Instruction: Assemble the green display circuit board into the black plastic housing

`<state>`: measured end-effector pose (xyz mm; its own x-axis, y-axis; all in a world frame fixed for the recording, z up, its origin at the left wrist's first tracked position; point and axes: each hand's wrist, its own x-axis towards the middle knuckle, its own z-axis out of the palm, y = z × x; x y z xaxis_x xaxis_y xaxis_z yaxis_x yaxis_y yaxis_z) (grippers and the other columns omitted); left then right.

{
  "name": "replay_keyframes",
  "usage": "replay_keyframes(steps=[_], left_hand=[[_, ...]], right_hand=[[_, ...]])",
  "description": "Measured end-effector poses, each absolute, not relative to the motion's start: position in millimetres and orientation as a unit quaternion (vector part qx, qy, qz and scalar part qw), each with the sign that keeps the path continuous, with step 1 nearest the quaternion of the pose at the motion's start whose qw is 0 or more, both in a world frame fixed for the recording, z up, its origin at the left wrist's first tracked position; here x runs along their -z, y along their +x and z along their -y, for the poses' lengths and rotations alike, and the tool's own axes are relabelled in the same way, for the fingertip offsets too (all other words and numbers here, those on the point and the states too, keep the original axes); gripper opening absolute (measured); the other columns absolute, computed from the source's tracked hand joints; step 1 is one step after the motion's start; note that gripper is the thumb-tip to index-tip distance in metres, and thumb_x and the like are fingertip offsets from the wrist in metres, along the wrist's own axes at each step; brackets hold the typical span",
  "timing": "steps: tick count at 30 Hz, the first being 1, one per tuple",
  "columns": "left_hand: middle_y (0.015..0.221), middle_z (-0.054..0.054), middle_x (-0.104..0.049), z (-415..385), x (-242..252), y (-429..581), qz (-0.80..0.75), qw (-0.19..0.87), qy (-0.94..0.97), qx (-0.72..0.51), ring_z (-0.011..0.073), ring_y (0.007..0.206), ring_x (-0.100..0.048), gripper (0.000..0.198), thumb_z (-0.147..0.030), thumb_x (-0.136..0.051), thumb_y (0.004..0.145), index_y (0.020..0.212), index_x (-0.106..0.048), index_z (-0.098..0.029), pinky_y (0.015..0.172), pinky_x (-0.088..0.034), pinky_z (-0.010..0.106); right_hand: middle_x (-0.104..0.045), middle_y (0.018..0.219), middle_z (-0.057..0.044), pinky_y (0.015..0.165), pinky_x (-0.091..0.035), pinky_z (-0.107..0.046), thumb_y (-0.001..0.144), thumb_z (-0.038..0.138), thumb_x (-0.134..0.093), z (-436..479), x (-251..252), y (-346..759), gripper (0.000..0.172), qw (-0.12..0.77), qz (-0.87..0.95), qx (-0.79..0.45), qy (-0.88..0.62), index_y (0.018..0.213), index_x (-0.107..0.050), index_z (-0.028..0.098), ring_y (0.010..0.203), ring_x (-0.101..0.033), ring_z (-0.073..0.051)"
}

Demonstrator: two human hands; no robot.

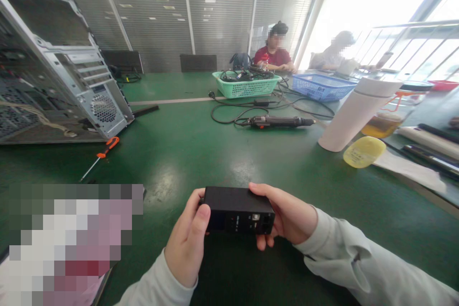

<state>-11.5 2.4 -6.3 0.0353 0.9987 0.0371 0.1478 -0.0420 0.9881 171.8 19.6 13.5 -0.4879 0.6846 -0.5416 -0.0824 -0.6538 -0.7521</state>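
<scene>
Between my two hands is a small black electronic box, held just above the green table near its front edge. Its long side facing me has a dark panel, small pale markings and a light-coloured socket or button towards the right. My left hand grips the left end, thumb on the near side. Around the right end my right hand is closed, with the thumb along the top edge and fingertips showing underneath. The fingers behind the box are partly hidden.
An open computer case stands at the left, with an orange-handled screwdriver before it. Ahead lie a corded electric screwdriver, a green basket of cables and a blue basket. A white tumbler stands right. Two people sit beyond.
</scene>
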Motion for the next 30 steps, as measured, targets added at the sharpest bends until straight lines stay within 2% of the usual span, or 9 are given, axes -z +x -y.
replay_keyframes(steps=[3, 5, 7, 9, 11, 16, 22, 27, 30], left_hand=[[0.097, 0.006, -0.063, -0.7, 4.5, -8.3, -0.507, 0.447, 0.587, -0.445, 0.0245, 0.094, -0.057, 0.041, -0.053, -0.042, 0.083, 0.1, -0.056, -0.019, 0.081, -0.042, 0.034], [0.098, 0.005, -0.062, -0.4, 5.7, -7.1, -0.507, 0.432, 0.606, -0.436, 0.0236, 0.096, -0.056, 0.032, -0.045, -0.047, 0.082, 0.102, -0.054, -0.02, 0.081, -0.042, 0.033], [0.1, 0.005, -0.061, -0.6, 7.4, -6.5, -0.503, 0.413, 0.619, -0.439, 0.023, 0.098, -0.056, 0.03, -0.036, -0.054, 0.079, 0.105, -0.052, -0.022, 0.079, -0.043, 0.032], [0.102, 0.004, -0.061, -1.0, 8.5, -6.3, -0.497, 0.392, 0.631, -0.449, 0.0223, 0.098, -0.056, 0.032, -0.029, -0.059, 0.074, 0.105, -0.051, -0.023, 0.079, -0.043, 0.032], [0.102, 0.004, -0.061, -1.3, 8.6, -6.2, -0.488, 0.385, 0.638, -0.455, 0.0218, 0.098, -0.057, 0.032, -0.024, -0.062, 0.071, 0.102, -0.053, -0.023, 0.081, -0.043, 0.033], [0.107, 0.005, -0.062, -2.1, 5.7, -5.6, -0.472, 0.411, 0.621, -0.473, 0.0219, 0.1, -0.058, 0.024, -0.023, -0.062, 0.071, 0.094, -0.054, -0.023, 0.081, -0.045, 0.033], [0.102, 0.007, -0.064, -5.6, 8.3, -5.3, -0.468, 0.493, 0.549, -0.486, 0.0225, 0.095, -0.059, 0.019, -0.031, -0.062, 0.075, 0.089, -0.059, -0.02, 0.08, -0.046, 0.033], [0.099, 0.006, -0.065, -10.1, 14.1, -10.4, -0.457, 0.506, 0.554, -0.478, 0.021, 0.091, -0.06, 0.02, -0.035, -0.064, 0.075, 0.086, -0.061, -0.019, 0.08, -0.046, 0.031], [0.091, 0.005, -0.066, -10.4, 11.6, -11.8, -0.457, 0.517, 0.558, -0.461, 0.0198, 0.087, -0.061, 0.023, -0.039, -0.064, 0.075, 0.084, -0.063, -0.018, 0.078, -0.047, 0.029]], right_hand=[[-0.054, 0.066, -0.002, 0.038, -0.04, -0.016, 0.072, 0.056, -0.059, -20.5, -8.6, 175.2, 0.046, 0.365, 0.504, -0.617, -0.482, 0.083, -0.041, 0.015, 0.05, -0.056, -0.015], [-0.053, 0.076, -0.004, 0.045, -0.042, -0.018, 0.075, 0.052, -0.059, -19.4, -7.4, 177.6, 0.042, 0.409, 0.591, -0.51, -0.473, 0.086, -0.046, 0.014, 0.056, -0.052, -0.011], [-0.052, 0.087, -0.004, 0.058, -0.045, -0.021, 0.079, 0.043, -0.058, -17.3, -7.3, 179.7, 0.035, 0.433, 0.647, -0.431, -0.456, 0.098, -0.05, 0.014, 0.067, -0.051, -0.012], [-0.051, 0.096, -0.004, 0.073, -0.044, -0.023, 0.079, 0.036, -0.061, -15.5, -7.6, 181.6, 0.042, 0.434, 0.687, -0.387, -0.435, 0.113, -0.046, 0.016, 0.081, -0.051, -0.014], [-0.051, 0.101, -0.004, 0.079, -0.042, -0.024, 0.078, 0.036, -0.067, -15.0, -8.4, 183.6, 0.051, 0.421, 0.711, -0.369, -0.426, 0.119, -0.043, 0.018, 0.087, -0.051, -0.015], [-0.053, 0.086, -0.002, 0.063, -0.039, -0.021, 0.075, 0.044, -0.071, -16.4, -12.4, 187.4, 0.045, 0.389, 0.725, -0.353, -0.446, 0.103, -0.05, 0.016, 0.073, -0.049, -0.013], [-0.053, 0.084, -0.001, 0.061, -0.038, -0.021, 0.075, 0.045, -0.072, -15.2, -12.4, 186.9, 0.045, 0.397, 0.723, -0.339, -0.452, 0.102, -0.051, 0.016, 0.072, -0.048, -0.013], [-0.052, 0.081, 0.0, 0.06, -0.037, -0.021, 0.075, 0.047, -0.07, -14.6, -12.9, 186.3, 0.045, 0.396, 0.717, -0.33, -0.468, 0.102, -0.051, 0.017, 0.068, -0.047, -0.013], [-0.053, 0.08, -0.001, 0.063, -0.038, -0.023, 0.076, 0.048, -0.067, -13.8, -15.5, 185.9, 0.043, 0.395, 0.713, -0.327, -0.478, 0.1, -0.052, 0.016, 0.071, -0.048, -0.014]])
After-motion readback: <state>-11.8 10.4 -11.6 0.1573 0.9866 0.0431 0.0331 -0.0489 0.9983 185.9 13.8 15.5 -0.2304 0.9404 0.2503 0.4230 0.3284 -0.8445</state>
